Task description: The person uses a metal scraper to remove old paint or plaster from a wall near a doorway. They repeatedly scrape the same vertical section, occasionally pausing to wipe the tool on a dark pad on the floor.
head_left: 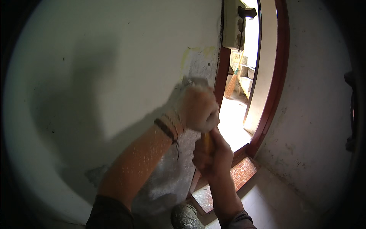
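My left hand [200, 107], blurred, is a fist against the white wall [143, 74], close to the door frame's edge [222, 68]. Below it, my right hand [224, 154] grips the yellow-orange handle [208, 143] of a tool. The handle runs up under my left fist, which closes around its upper part. The tool's working end is hidden by the hand and the blur. Just above the fist shows a bare grey patch [200, 63] with yellowish edges. Lower down, more rough grey wall surface [174, 171] lies behind my left forearm. Pale flecks dot that forearm.
A beige lock case [231, 25] with a dark handle projects at the doorway's edge. Outside, a straw broom [232, 84] leans by steps. Below are a patterned red tile sill [244, 173] with pale debris and my flecked knee [186, 217]. Another wall [311, 100] rises at right.
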Available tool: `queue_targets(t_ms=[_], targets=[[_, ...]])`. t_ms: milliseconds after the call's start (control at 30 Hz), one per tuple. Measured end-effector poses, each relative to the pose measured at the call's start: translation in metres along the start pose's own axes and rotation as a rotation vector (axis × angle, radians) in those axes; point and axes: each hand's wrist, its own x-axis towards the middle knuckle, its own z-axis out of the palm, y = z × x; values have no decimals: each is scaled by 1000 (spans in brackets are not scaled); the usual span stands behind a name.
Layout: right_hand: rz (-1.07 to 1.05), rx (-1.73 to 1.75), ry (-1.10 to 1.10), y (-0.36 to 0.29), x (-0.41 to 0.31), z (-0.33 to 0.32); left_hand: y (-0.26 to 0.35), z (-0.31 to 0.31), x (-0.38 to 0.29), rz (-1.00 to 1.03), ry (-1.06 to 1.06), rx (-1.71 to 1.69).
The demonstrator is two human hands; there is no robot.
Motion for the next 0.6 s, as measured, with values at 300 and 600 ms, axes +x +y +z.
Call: queue_targets(t_ms=[300,600], targets=[[33,-109,34,-26,17,32,-15,-19,30,32,16,-47],[37,-90,58,-21,7,34,-9,-17,18,11,45,-50]])
